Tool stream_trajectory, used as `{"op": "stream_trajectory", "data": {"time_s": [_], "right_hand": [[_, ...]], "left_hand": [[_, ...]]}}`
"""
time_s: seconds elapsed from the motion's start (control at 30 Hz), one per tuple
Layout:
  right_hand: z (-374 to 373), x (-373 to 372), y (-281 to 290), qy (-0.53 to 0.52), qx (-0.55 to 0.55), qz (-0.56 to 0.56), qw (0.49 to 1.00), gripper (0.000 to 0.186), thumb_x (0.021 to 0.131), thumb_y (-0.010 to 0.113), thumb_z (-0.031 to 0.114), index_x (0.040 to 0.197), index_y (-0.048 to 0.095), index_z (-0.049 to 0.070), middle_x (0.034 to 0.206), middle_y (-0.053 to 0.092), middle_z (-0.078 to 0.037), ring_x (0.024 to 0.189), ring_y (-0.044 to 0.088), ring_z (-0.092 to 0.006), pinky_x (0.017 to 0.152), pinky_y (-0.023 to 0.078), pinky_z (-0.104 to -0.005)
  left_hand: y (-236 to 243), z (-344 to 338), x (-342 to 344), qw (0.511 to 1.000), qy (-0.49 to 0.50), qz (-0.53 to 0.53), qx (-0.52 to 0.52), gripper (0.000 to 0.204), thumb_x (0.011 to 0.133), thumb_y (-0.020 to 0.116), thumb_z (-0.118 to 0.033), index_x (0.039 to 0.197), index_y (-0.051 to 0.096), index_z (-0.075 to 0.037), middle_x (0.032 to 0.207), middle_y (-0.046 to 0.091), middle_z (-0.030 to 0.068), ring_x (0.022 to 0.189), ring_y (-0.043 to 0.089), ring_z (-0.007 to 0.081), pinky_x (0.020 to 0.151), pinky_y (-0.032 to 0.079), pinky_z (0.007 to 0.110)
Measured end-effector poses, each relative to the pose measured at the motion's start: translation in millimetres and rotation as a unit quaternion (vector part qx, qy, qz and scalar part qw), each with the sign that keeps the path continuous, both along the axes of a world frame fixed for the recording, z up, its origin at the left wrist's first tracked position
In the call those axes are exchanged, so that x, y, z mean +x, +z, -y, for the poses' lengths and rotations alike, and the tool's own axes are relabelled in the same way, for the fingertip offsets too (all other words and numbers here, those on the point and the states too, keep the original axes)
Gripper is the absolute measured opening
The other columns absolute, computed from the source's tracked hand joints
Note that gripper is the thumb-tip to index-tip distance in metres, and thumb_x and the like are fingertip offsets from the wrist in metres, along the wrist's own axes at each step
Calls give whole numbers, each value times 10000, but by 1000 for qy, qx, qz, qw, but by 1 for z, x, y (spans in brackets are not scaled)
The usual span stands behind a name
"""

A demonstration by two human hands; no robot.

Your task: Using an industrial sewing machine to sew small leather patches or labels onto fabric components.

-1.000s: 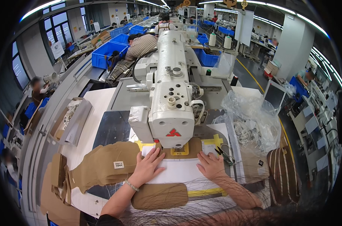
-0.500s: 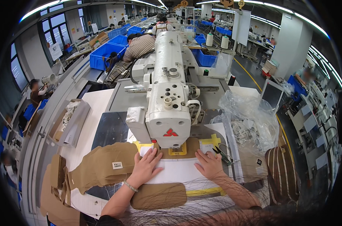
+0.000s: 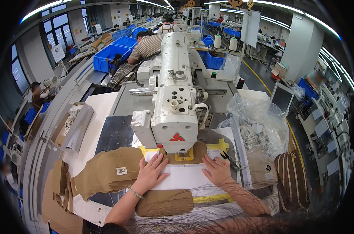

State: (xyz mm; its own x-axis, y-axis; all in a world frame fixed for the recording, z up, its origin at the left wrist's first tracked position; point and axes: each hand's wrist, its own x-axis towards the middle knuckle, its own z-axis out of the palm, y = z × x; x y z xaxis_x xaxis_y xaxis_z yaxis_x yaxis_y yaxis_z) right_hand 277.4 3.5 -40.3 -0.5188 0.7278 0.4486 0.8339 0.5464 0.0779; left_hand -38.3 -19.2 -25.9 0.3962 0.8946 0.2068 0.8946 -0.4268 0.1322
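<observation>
A brown fabric panel [image 3: 199,151] lies under the head of a large white sewing machine [image 3: 175,113], beneath a small yellow frame [image 3: 183,154]. My left hand [image 3: 151,171] rests flat with fingers spread, its fingertips at the panel's left end. At the right end my right hand [image 3: 217,170] lies the same way, fingers stretched out. Neither holds anything. White sheeting [image 3: 186,177] spreads between the hands. Nearer to me lies another brown panel [image 3: 165,202], beside a yellow strip [image 3: 210,198]. Thread snips [image 3: 231,160] with dark green handles lie just right of my right hand.
Brown cut pieces [image 3: 106,171] with a white label are stacked at the left, near a grey cardboard box [image 3: 72,126]. On the right are a clear plastic bag [image 3: 259,128] and a striped brown fabric item [image 3: 292,179]. A person in a striped top [image 3: 147,46] bends beyond the machine.
Both my hands stay in place on the panel. Beyond the machine, the person in the striped top has shifted slightly, the head moving to the right.
</observation>
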Motion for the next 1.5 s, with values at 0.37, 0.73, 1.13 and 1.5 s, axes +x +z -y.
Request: {"op": "stream_trajectory", "data": {"time_s": [0.37,0.73,1.13,1.5], "right_hand": [[1,0,1,3,10,3,1000,492,822,656,378,1236,620,114,1307,591,22,1006,507,-158,844,279,-396],[3,-1,7,4,6,7,1000,461,853,626,390,1222,604,114,1294,582,16,1022,503,-150,839,312,-406],[44,116,55,-172,71,-150,971,114,740,740,152,755,638,103,726,617,-15,733,594,-236,685,400,-366],[40,216,20,-319,-79,48,943,190,746,621,97,935,630,74,835,646,-127,840,636,-318,733,492,-434]], "left_hand": [[-3,1,-1,1000,6,-10,7,673,917,520,-503,1416,428,-60,1488,415,84,1364,393,218,1070,230,567],[-4,-1,-3,1000,3,11,-1,654,908,544,-491,1395,461,-63,1469,440,86,1359,395,234,1074,227,556],[-7,1,-7,1000,6,16,15,653,856,614,-434,1371,479,-57,1446,458,113,1327,420,269,1074,216,548],[-7,-3,-4,999,0,26,22,645,860,610,-431,1365,485,-50,1440,465,116,1326,422,269,1075,216,553]]}}
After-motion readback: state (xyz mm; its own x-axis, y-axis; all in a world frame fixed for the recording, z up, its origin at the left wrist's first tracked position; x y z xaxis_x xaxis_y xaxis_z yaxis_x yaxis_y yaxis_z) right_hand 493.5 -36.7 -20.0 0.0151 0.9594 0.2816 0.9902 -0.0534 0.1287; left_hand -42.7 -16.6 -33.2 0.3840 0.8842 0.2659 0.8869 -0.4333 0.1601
